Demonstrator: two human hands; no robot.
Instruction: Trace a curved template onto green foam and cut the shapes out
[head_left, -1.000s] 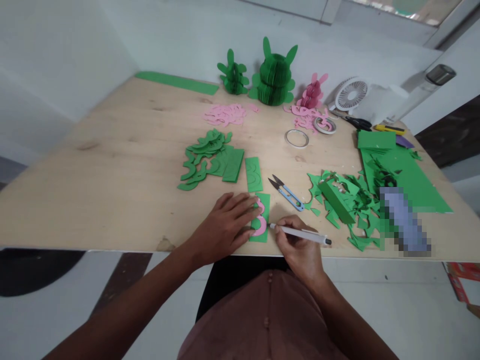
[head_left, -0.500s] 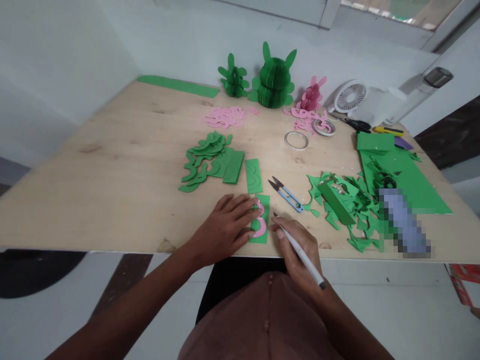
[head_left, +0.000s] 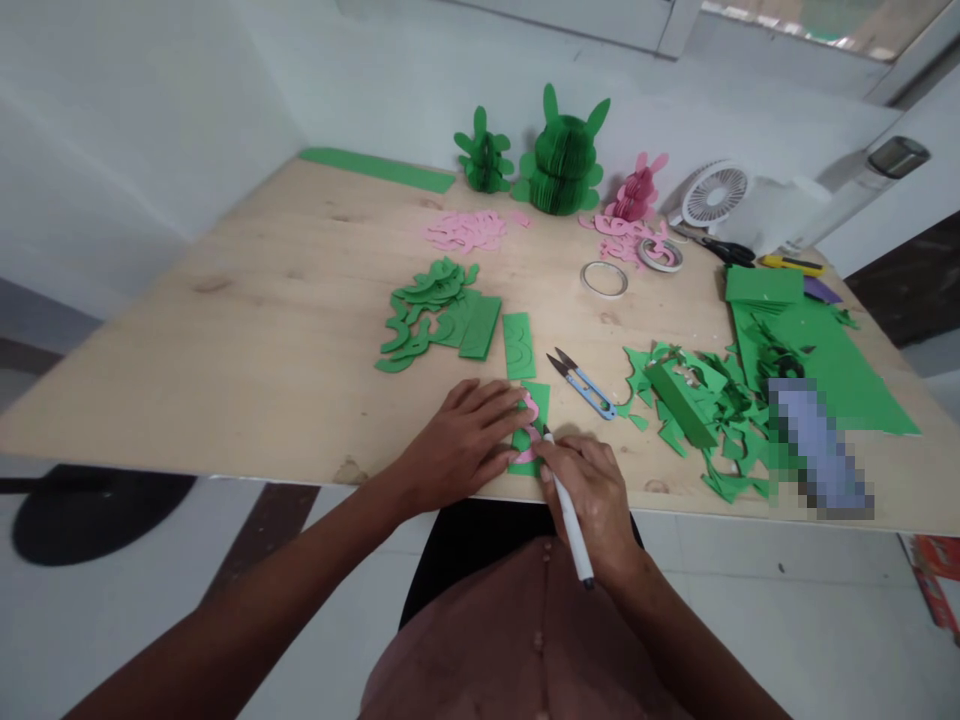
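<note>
Rests the left hand [head_left: 465, 440] flat at lower centre of the frame, with fingers stretched out and slightly parted, tips laid over the left part of a pink paper cut-out [head_left: 526, 456] on a green card [head_left: 541, 396]. Pinches a white pen [head_left: 574, 530] between thumb and fingers of the right hand [head_left: 596, 495], just right of the card — barrel slanting down and rightward from a dark tip. Close to upright in the frame, the card's long axis, with the near edge of the table [head_left: 262, 320] just below. Left hand nearer, touching the cut-out from the left; right hand on the opposite side, with the pen tip just beside the cut-out's right-hand curve, near the card's right side. Hard to tell contact between tip and paper from a slight gap. Flat, thin and pale pink, the cut-out, with rounded curves on the right, narrower than the card and partly hidden by the fingers. Matt green and rectangular, the card beneath. Just above, a second green card [head_left: 519, 347] with faint curved lines; toward the right, blue-handled snips [head_left: 585, 385], lying at a slant.
</note>
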